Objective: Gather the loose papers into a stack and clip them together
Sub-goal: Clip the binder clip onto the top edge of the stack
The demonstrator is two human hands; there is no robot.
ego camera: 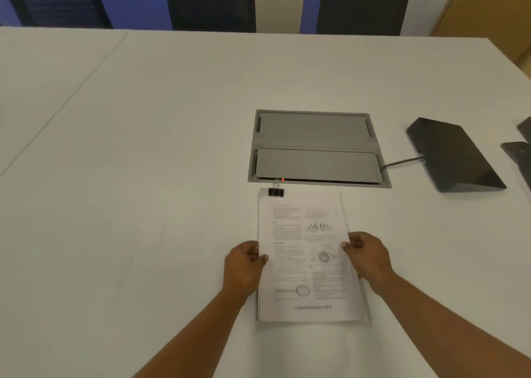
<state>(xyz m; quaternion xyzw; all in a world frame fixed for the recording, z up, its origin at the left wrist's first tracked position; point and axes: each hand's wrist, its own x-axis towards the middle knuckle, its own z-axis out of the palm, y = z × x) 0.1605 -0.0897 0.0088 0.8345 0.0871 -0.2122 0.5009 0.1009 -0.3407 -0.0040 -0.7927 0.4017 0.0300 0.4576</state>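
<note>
A stack of printed papers (304, 234) lies on the white table (143, 176), its top sheet showing text and eye diagrams. A black binder clip (275, 191) is clamped on the stack's far left corner, its wire handles up. My left hand (244, 265) grips the stack's left edge, thumb on top. Opposite it, my right hand (369, 255) grips the right edge, thumb on top as well. The sheets sit roughly aligned, with slight offsets along the bottom edge.
A grey recessed cable box (316, 147) with two flaps and a red light sits just beyond the papers. A black wedge-shaped device (454, 154) with a cable lies to the right, with more dark objects (520, 153) at the right edge. Dark chairs stand behind the table.
</note>
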